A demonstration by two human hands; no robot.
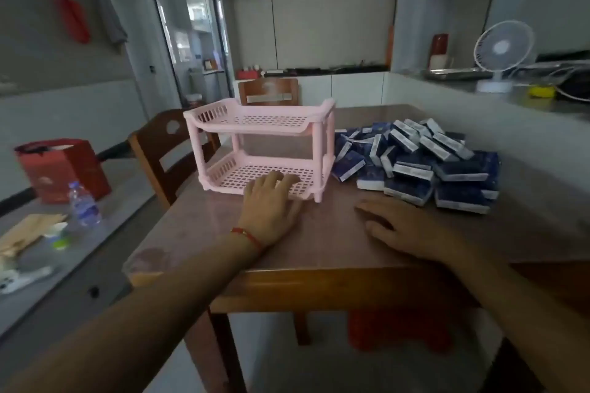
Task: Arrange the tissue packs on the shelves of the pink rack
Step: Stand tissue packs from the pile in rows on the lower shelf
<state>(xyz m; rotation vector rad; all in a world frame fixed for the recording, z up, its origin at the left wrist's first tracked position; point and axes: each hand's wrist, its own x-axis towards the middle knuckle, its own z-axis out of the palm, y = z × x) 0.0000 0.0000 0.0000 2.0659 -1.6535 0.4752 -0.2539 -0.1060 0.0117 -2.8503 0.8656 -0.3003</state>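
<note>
Pink rack stands on worktop, both shelves bare. Tissue packs all heaped just right of rack; none placed. Left hand at rack's lower front edge, fingers spread, empty. Right hand flat, empty, nearer than heap.

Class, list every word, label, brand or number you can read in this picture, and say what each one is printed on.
No text here can be read.
Tissue packs: white label strips, print too blurred.
Water bottle: blue label, illegible.
Red bag: faint mark, unreadable.
Pink rack: no lettering visible.
</note>
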